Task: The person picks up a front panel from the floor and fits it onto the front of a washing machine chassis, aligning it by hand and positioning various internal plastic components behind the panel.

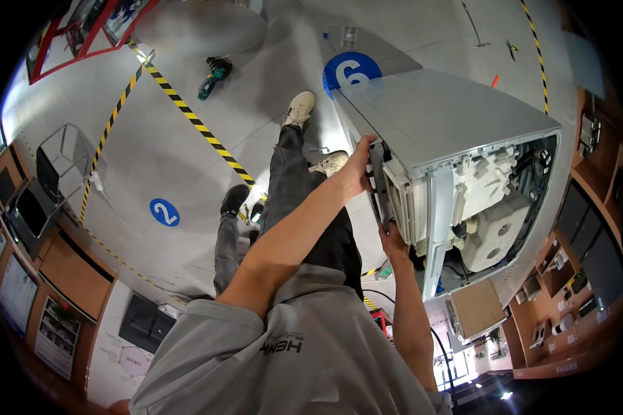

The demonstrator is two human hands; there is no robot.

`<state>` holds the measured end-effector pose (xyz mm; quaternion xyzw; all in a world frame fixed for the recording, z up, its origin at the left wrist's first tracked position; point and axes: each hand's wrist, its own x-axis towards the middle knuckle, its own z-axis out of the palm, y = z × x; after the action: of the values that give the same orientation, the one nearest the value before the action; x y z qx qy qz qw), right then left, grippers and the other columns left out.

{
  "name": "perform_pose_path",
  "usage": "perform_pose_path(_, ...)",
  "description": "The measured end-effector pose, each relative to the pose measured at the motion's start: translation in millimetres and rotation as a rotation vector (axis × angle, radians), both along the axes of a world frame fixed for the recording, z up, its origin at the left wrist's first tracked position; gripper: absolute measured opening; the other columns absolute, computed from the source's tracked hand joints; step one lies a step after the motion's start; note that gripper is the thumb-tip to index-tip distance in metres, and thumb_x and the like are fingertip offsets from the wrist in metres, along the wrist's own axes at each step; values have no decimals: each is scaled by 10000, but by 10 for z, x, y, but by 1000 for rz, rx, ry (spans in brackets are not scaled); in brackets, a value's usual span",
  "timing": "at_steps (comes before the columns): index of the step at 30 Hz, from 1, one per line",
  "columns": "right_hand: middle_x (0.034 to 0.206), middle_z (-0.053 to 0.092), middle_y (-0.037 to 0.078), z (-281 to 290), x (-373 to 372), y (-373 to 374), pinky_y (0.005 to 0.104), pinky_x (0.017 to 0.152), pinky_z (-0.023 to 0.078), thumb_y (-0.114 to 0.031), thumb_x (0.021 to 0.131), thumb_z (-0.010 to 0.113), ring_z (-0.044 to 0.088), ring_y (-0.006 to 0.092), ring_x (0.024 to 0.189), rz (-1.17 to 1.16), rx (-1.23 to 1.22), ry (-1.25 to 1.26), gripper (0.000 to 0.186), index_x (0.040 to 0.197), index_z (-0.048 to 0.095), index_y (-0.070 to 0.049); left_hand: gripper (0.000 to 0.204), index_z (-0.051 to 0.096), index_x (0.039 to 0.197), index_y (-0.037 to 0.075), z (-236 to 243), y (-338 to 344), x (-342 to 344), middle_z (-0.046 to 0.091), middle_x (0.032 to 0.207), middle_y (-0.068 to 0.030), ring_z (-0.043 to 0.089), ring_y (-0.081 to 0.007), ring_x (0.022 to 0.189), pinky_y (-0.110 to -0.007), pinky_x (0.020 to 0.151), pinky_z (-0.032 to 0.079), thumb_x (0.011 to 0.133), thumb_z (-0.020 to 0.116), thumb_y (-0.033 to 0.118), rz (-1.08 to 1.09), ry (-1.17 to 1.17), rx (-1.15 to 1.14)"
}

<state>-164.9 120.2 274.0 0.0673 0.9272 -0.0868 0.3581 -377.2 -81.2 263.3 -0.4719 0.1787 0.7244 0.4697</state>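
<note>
A silver washing machine (457,114) stands close at my right with its top off. Inside the opening show a white plastic housing (488,173), a pale counterweight block (495,235) and dark hoses. Along its near face is a long, narrow dark panel (378,178), probably the control panel. My left hand (359,166) wraps its fingers round the panel's far end. Lower down, my right hand (394,242) grips the near end; its fingertips are partly hidden behind the panel. Both arms reach across to the machine.
A green-and-black cordless drill (215,77) lies on the floor, left of my feet. Pliers (511,50) and a T-handled tool (476,31) lie beyond the machine. Another person's leg (226,242) stands at my left. Striped tape (201,124) crosses the floor; a red rack (76,41) is far left.
</note>
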Motion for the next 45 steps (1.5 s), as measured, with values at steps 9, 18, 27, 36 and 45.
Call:
perform_pose_path(9,1074,589,175,-9,19,28,495,832,455,-281,775,647,561,384,991,132,49,55,291,968,608,-67,701,307,1362,90,-49,-30,-5,317,1366,-190,285,-453,1250,-702,951,209,842,417,548,-20,25,-7)
perform_pose_path(18,1186,527,199,-59,168,2,534,905,388,-310,799,617,489,407,1100,150,127,100,398,1118,544,-82,645,427,1262,69,-92,-45,36,412,1273,-199,362,-415,1193,-669,939,280,822,476,538,-37,-18,-50)
perform_pose_path(27,1144,552,197,-49,139,-39,548,894,392,-305,772,639,515,405,1066,106,137,58,354,1043,582,-85,641,363,1310,79,-69,-77,36,401,1285,-193,380,-416,1182,-660,941,293,845,461,509,-48,-21,-74)
perform_pose_path(36,1038,589,194,55,60,-112,528,894,403,-356,808,596,525,399,1037,125,117,134,311,894,617,-58,675,326,1338,82,-89,-108,18,377,1315,-182,358,-406,1211,-649,966,260,838,468,513,-71,-49,-76)
perform_pose_path(45,825,605,163,-24,11,-207,443,702,477,-278,786,636,593,358,783,160,23,209,240,844,597,-49,640,356,1338,148,-170,-295,159,363,1341,-122,318,-358,1255,-654,972,225,836,454,534,8,-37,-41)
